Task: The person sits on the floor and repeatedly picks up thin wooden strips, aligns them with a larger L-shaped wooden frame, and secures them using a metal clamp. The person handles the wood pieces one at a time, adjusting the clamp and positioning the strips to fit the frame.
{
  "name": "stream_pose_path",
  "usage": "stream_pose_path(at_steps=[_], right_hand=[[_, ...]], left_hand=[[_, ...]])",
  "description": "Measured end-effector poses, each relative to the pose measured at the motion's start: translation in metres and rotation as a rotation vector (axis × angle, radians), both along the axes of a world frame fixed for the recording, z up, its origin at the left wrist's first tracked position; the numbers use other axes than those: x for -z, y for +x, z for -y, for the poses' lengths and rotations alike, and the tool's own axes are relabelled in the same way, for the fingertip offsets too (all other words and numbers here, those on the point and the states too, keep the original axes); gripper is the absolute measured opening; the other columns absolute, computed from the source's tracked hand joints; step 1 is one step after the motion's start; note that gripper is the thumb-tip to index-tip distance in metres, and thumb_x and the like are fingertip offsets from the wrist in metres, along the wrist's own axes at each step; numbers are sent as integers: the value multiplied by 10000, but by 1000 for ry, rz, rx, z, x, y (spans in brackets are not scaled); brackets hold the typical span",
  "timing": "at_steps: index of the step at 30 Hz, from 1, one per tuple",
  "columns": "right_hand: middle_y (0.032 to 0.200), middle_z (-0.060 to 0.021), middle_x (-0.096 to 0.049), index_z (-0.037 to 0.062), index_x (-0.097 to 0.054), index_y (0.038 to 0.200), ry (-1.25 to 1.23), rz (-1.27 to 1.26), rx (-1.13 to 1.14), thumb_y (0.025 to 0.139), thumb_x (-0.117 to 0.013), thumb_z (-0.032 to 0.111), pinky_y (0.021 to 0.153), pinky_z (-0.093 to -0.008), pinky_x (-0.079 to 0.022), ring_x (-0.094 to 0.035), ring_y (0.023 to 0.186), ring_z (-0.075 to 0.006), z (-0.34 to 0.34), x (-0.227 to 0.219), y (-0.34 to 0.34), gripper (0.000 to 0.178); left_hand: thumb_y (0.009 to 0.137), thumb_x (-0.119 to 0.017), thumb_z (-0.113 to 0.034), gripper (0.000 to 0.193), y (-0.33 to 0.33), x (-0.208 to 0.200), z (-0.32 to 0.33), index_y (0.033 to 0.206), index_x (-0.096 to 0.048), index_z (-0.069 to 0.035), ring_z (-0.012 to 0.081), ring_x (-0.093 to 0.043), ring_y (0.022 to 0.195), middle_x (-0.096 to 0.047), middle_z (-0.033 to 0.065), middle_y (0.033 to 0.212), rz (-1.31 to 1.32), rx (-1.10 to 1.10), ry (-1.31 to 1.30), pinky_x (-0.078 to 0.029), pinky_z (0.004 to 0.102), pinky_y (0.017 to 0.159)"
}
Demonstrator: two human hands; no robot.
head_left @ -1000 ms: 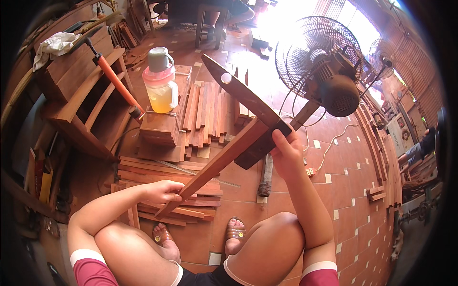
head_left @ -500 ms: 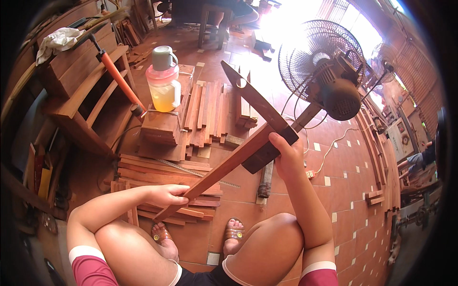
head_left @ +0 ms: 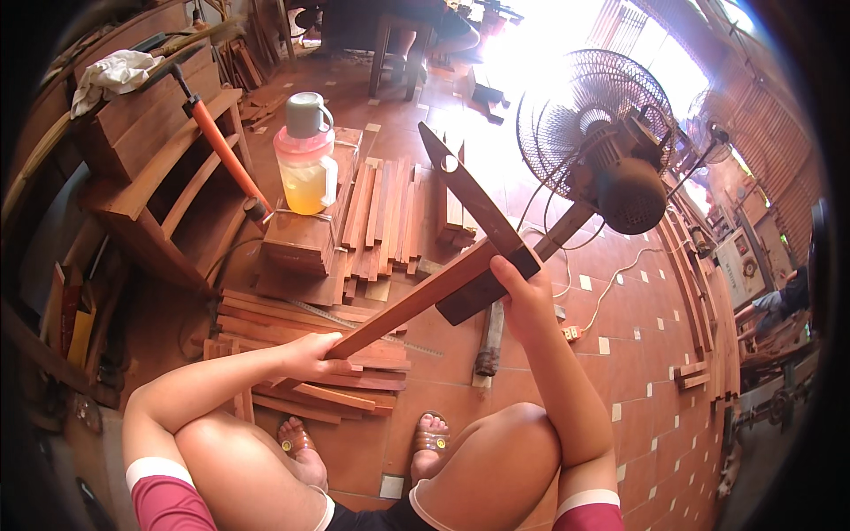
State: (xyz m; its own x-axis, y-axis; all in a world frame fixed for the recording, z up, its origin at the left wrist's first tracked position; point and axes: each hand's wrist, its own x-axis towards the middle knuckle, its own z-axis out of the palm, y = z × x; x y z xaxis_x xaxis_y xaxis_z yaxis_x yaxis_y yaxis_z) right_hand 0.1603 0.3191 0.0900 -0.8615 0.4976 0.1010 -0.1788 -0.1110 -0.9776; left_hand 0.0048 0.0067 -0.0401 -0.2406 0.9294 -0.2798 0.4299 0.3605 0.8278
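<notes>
Gripping left hand [head_left: 310, 357]: grip closed on the lower end of a wooden strip [head_left: 416, 294], about 8 o'clock on my feed.
Right hand [head_left: 527, 290]: grip closed at the corner of a wooden square [head_left: 476, 199], 3 o'clock, thumb on top; I cannot tell whether its hidden fingers reach the strip.
Strip: raised, slanting through the middle from 8 toward 2 o'clock, upper end in the square's inner angle.
Square: tapered blade aimed at 12 o'clock, round hole near the tip; dark stock slanting toward 8, alongside the strip.
Floor [head_left: 624, 310]: lower stack of strips [head_left: 332, 389] at 8 o'clock, upper stack of strips [head_left: 382, 208] at 11.
Jug [head_left: 305, 181]: 10 o'clock, yellow liquid inside, grey cup upside down on its pink lid.
Fan [head_left: 611, 159]: 2 o'clock, motor side toward me.
</notes>
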Motion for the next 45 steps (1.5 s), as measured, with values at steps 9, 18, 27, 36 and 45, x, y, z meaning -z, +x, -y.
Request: stream_pose_path(at_steps=[9, 18, 27, 36, 45], right_hand=[[937, 49, -618, 80, -618, 1160, 10, 18, -99, 894, -768, 309, 628, -198, -421, -545, 774, -29, -4, 8, 0, 382], [964, 34, -620, 72, -591, 1225, -45, 41, -166, 933, -725, 320, 661, -222, -441, -561, 828, -47, -13, 10, 4, 406], [1097, -38, -637, 24, -534, 1302, -128, 26, -180, 991, -636, 282, 736, -316, -514, -618, 940, -134, -7, 9, 2, 416], [1097, -45, -642, 17, -531, 1304, -121, 32, -169, 996, -625, 279, 696, -309, -536, -636, 931, -136, -3, 2, 2, 415], [1103, -46, -643, 20, -527, 1308, -133, 12, -192, 993, -629, 272, 711, -313, -539, -637, 929, -135, -4, 2, 3, 416]], left_hand=[[969, -663, -253, 307, -1, -10, 1, 1106, -565, 3, 300, -661, 987, -685, 196, 1046, -15, 93, -98, -506, 400, 875], [974, -658, -259, 357, -3, -10, 1, 1160, -516, 11, 351, -629, 1005, -652, 244, 1073, -34, 65, -105, -487, 428, 884], [983, -641, -273, 349, -3, -8, 3, 1125, -503, 15, 338, -627, 946, -647, 240, 1019, -31, 68, -99, -485, 427, 848], [989, -631, -273, 341, -2, -13, 2, 1116, -499, 15, 338, -630, 945, -651, 236, 1011, -32, 64, -132, -490, 428, 837], [989, -629, -257, 325, -4, -4, 4, 1124, -507, 12, 337, -664, 1001, -686, 219, 1046, -44, 66, -86, -508, 419, 865]])
